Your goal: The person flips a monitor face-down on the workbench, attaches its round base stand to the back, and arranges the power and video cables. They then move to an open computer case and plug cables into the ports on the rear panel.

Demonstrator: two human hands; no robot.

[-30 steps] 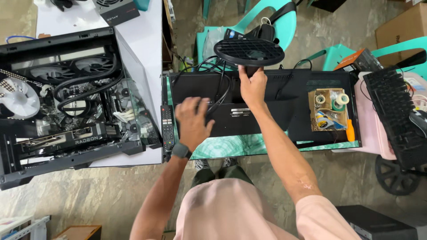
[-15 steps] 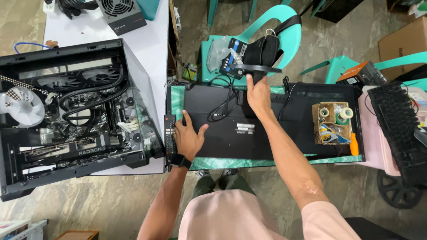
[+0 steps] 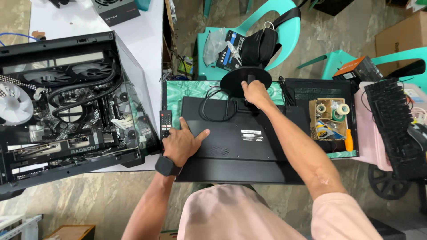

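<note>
monitor [image 3: 242, 142] lies face down on the green-topped table [image 3: 174, 95], its black back up, as we press it flat with our left hand [image 3: 182, 143], palm down and fingers spread near its left edge, gripping nothing. our right hand [image 3: 254, 93] is wrapped around the neck of the round black stand base [image 3: 245, 79] at the monitor's top edge, where a black cable [image 3: 213, 104] loops. half a second ago the base hung higher, over the turquoise chair [image 3: 249, 26] and its black bag [image 3: 260, 44]; now it sits low against the monitor's rear, and our left hand has slid a little further onto the panel. a black remote [image 3: 165, 123] lies just beside our left hand, the open computer case [image 3: 66, 106] stands on the white table to the left, and a box of tape rolls [image 3: 328, 118] sits to the right.
</note>
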